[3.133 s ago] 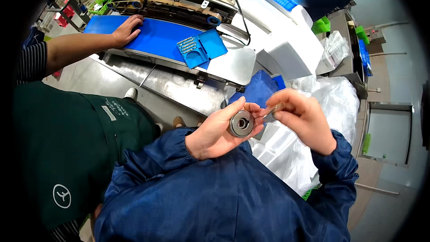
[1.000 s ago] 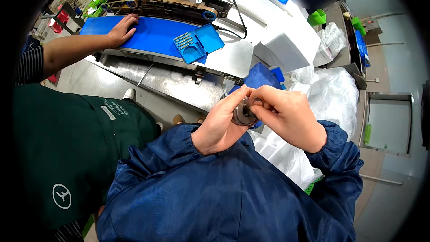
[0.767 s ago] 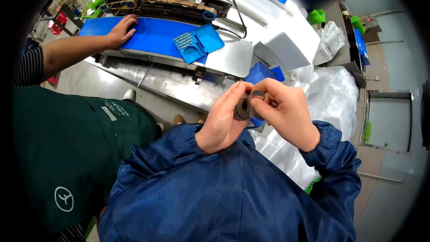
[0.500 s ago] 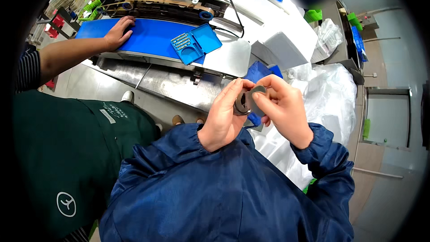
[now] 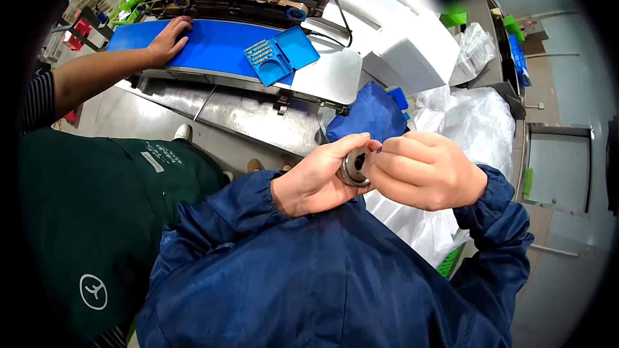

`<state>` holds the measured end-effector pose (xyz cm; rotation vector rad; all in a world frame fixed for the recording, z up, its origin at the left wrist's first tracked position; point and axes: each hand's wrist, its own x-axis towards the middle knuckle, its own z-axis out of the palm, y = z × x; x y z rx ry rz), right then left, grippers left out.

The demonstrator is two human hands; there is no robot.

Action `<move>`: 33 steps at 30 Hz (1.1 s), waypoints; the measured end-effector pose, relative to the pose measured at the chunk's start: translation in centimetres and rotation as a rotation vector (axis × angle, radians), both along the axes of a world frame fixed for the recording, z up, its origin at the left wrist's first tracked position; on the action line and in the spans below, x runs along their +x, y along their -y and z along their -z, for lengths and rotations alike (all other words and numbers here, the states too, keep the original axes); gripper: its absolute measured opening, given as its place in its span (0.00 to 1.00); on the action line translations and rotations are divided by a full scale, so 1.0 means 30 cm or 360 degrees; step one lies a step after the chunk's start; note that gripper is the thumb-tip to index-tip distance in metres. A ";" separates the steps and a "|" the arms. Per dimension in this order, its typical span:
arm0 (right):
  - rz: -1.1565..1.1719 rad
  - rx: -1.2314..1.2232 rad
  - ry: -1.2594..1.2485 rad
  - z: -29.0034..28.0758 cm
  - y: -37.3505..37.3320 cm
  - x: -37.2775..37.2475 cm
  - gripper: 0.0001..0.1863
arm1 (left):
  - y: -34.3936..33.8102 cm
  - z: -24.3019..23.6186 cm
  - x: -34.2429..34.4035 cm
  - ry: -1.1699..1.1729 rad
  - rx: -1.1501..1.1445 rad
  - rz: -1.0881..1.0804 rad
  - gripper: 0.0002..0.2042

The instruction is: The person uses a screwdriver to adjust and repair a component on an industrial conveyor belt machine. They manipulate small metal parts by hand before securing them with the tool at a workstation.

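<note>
In front of my chest, my left hand (image 5: pixel 316 177) holds a round metal wheel (image 5: pixel 353 167) with a dark hollow centre, its open face turned to the right. Close against that face is my right hand (image 5: pixel 425 171), with thumb and fingers pinched together. What they grip is hidden by the fingers. Beyond my hands an opened blue plastic case (image 5: pixel 267 64) lies on the blue conveyor belt (image 5: pixel 216 51). Rows of small metal pieces fill part of it, beside a round recess.
At left stands a co-worker in a green apron (image 5: pixel 122 200), one hand (image 5: pixel 169 42) resting on the belt. Behind the belt runs a sealing machine (image 5: pixel 238 3). A white box (image 5: pixel 412 51), a blue seat (image 5: pixel 367 113) and clear plastic bags (image 5: pixel 477 122) are on the right.
My right hand has turned over, its back now facing up, and the grey disc it pinched is out of sight. My left hand has tilted, showing more of the wheel's hollow face.
</note>
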<state>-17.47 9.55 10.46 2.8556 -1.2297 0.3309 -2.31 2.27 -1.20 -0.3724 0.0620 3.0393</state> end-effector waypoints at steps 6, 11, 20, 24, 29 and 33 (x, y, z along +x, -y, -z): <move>-0.0121 0.0025 -0.0059 0.019 -0.007 -0.006 0.12 | -0.007 0.002 0.003 -0.0222 0.0094 0.0030 0.13; -0.0151 0.0024 -0.0081 0.017 -0.007 -0.009 0.12 | -0.013 -0.009 0.001 -0.0133 0.0012 0.0045 0.15; 0.0085 0.0287 0.0431 0.002 -0.012 -0.033 0.07 | -0.015 -0.031 -0.003 -0.0079 -0.0001 0.0010 0.15; 0.0834 0.1576 0.2067 0.012 -0.074 -0.079 0.06 | -0.001 -0.052 -0.008 0.0027 0.0013 -0.0091 0.14; 0.1256 0.1737 0.1888 0.031 -0.069 -0.026 0.05 | 0.006 -0.053 -0.013 0.0064 -0.0087 -0.0254 0.14; 0.0913 0.0463 0.0699 0.062 -0.061 0.026 0.07 | 0.010 -0.056 -0.016 0.0067 -0.0141 -0.0232 0.13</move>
